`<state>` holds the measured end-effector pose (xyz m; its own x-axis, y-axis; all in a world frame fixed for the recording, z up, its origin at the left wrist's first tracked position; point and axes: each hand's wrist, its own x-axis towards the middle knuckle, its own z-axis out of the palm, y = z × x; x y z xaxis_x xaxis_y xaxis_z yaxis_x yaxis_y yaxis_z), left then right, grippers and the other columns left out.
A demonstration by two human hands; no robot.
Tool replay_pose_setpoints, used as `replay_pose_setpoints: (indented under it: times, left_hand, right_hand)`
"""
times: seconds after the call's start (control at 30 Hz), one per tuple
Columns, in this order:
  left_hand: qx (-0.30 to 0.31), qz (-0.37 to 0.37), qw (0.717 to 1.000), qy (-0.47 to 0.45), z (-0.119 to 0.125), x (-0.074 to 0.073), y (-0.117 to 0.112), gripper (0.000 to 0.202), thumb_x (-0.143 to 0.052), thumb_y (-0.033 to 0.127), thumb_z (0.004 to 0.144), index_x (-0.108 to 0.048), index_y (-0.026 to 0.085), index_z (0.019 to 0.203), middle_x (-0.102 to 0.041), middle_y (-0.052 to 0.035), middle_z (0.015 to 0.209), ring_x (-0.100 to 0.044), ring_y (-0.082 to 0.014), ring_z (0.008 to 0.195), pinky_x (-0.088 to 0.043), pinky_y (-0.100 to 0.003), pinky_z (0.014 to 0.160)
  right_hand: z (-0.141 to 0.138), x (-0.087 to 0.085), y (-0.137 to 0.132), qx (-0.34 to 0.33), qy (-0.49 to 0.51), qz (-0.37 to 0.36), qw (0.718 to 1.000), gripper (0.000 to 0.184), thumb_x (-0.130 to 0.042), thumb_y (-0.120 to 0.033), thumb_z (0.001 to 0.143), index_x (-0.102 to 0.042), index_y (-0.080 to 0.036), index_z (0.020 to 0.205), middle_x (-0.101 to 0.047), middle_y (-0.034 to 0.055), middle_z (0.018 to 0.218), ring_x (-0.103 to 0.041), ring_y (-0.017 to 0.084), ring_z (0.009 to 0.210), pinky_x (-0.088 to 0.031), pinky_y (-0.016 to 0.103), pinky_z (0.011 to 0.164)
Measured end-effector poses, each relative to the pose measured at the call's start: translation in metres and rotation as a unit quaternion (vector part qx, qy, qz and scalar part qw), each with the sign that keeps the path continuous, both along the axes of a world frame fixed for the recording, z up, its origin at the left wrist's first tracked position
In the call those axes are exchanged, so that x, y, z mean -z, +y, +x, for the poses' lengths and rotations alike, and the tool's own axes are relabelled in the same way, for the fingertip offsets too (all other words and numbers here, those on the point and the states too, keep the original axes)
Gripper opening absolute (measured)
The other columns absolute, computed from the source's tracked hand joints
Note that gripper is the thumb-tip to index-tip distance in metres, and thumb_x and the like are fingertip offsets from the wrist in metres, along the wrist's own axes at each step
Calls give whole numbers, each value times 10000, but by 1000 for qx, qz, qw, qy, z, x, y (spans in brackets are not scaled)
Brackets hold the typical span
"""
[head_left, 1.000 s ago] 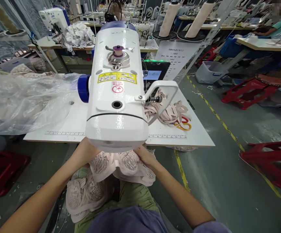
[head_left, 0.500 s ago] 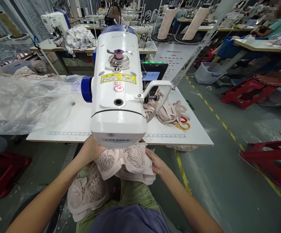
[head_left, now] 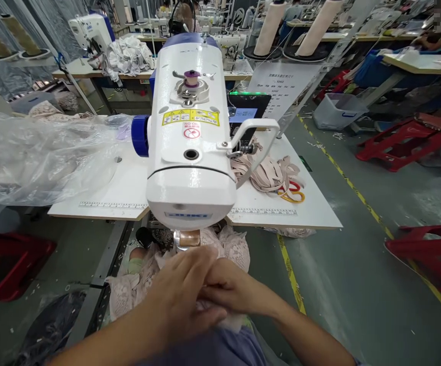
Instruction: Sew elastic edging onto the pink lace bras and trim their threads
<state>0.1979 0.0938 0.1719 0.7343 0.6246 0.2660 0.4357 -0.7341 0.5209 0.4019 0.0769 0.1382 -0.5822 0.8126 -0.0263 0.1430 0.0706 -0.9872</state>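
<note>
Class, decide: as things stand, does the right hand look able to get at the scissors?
Probably yes: the scissors' handles lie exposed on the tabletop, and nothing seems to block the right hand, though beige straps appear to cover the blades.

We're looking at a garment sewing workshop, full-on factory style. A white JUKI sewing machine (head_left: 190, 180) is sitting toward eleven, close to the middle, and big thread cones (head_left: 269, 30) are standing at one o'clock. Between ten and eleven we're spotting another machine (head_left: 89, 31) with a heap of white cloth (head_left: 129, 57) lying beside it, while way back at twelve more sewing machines (head_left: 232, 47) are filling the tables (head_left: 239, 77). Around three, beige fabric strips (head_left: 268, 175) are lying on our worktable (head_left: 315, 213), and past them yellow tape (head_left: 350, 182) is marking the floor (head_left: 330, 284) beside red stools (head_left: 426, 249).
</note>
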Motion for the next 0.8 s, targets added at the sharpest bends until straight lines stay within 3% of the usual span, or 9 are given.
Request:
replay_pose_setpoints:
  times: [0.03,0.1,0.17,0.2,0.3,0.43,0.6,0.8]
  left_hand:
    - [-5,-56,998,37,1,3,2,593,-718,404,788,-521,177,1299,-716,-121,1094,-675,-276,976,-534,-360,810]
    - [-49,-191,976,90,-2,7,13,301,-662,441,831,-646,191,997,-698,-23,757,-640,-195,665,-458,-278,581]
    - [-101,-283,949,91,-8,9,30,304,-554,449,911,-617,190,767,-606,13,616,-551,-144,555,-355,-242,504]
    - [-123,-301,943,72,-11,10,37,338,-519,451,932,-607,186,743,-603,9,628,-545,-140,572,-344,-237,511]
    - [-195,-288,938,12,-13,14,55,301,-541,444,918,-618,176,807,-647,-13,715,-574,-160,654,-371,-243,568]
    - [-255,-241,936,-25,-7,24,69,243,-570,359,873,-567,172,719,-621,-13,673,-563,-170,668,-378,-252,584]
    - [-239,-196,948,-78,-5,38,82,179,-570,250,842,-527,201,675,-525,11,557,-536,-175,640,-417,-279,619]
    - [-220,-180,953,-101,-8,44,89,152,-593,219,844,-546,202,701,-526,-9,569,-562,-198,665,-460,-322,668]
  right_hand:
    - [-6,-5,-1,-1,-12,24,1000,364,-495,-404,985,-713,-187,791,-656,5,722,-574,137,680,-421,242,670]
    - [-10,-8,2,48,-34,37,998,409,-449,-400,1002,-642,-178,718,-566,-11,654,-505,120,625,-371,232,617]
    - [-8,-2,9,112,-61,26,991,419,-452,-419,993,-565,-179,669,-463,-29,599,-424,110,574,-306,234,556]
    - [-6,2,13,140,-80,21,987,423,-473,-430,978,-522,-181,639,-416,-36,578,-388,107,556,-274,240,536]
    - [-2,17,31,201,-118,8,972,486,-535,-470,917,-369,-193,553,-300,-46,534,-309,100,520,-207,260,512]
    - [-2,27,50,198,-84,-61,975,567,-548,-576,878,-281,-212,534,-240,-53,515,-255,95,502,-190,263,502]
    - [0,29,59,221,-91,-61,969,568,-591,-665,827,-388,-215,546,-311,-36,510,-359,123,542,-272,250,509]
    - [3,27,62,234,-105,-46,965,512,-639,-625,821,-477,-221,551,-438,8,547,-539,209,696,-416,268,590]
